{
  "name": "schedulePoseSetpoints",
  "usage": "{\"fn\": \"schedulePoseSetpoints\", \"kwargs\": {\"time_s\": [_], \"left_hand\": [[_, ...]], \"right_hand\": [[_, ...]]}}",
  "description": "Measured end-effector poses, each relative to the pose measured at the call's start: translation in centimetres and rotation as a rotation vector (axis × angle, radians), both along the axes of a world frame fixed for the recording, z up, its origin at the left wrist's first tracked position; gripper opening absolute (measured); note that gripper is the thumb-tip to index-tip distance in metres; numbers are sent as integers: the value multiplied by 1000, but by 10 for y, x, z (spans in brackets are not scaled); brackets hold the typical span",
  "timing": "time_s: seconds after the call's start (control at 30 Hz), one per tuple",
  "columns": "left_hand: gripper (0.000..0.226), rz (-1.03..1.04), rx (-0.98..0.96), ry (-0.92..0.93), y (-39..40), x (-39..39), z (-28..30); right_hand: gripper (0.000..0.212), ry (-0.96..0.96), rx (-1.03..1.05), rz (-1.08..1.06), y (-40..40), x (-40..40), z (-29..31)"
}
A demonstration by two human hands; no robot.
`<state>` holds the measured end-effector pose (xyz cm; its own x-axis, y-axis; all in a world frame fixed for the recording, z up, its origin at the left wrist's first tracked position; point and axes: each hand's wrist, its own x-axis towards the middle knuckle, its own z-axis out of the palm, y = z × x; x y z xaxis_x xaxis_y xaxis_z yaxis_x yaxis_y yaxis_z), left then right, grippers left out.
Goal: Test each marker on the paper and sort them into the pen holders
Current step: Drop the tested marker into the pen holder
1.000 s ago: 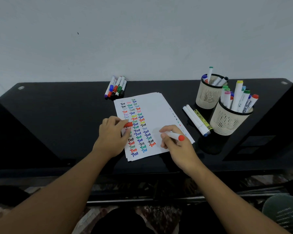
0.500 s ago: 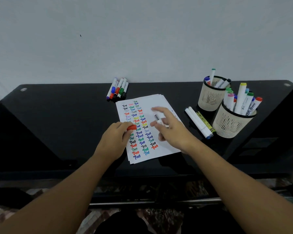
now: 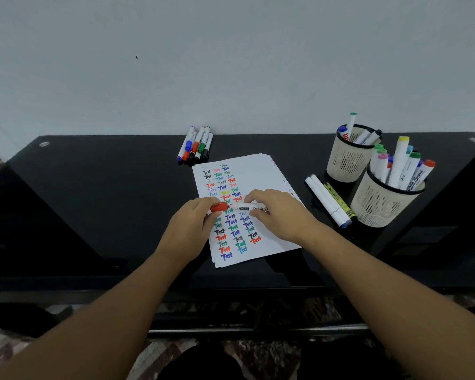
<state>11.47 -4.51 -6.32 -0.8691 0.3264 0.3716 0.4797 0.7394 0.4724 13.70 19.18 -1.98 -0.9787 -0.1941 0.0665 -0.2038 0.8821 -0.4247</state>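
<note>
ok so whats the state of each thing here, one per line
red cap: off the marker, pinched by left hand
white marker: uncapped, held level by right hand
paper: flat, covered in test words
near pen holder: upright, packed
far pen holder: upright, few markers

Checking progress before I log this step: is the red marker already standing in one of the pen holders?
No: the red marker lies level above the paper, held between the left hand and right hand.
</note>
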Motion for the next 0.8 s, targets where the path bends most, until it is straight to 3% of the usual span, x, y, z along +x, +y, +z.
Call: {"fn": "schedulePoseSetpoints", "kwargs": {"time_s": [0.4, 0.67, 0.8], "left_hand": [[32, -95, 7, 100, 0, 7, 5], [72, 15, 23, -91, 0, 2, 5], [72, 34, -40, -106, 1, -1, 4]], "right_hand": [[30, 76, 192, 165, -11, -7, 4], [56, 58, 137, 207, -20, -3, 9], [58, 13, 46, 152, -17, -3, 9]]}}
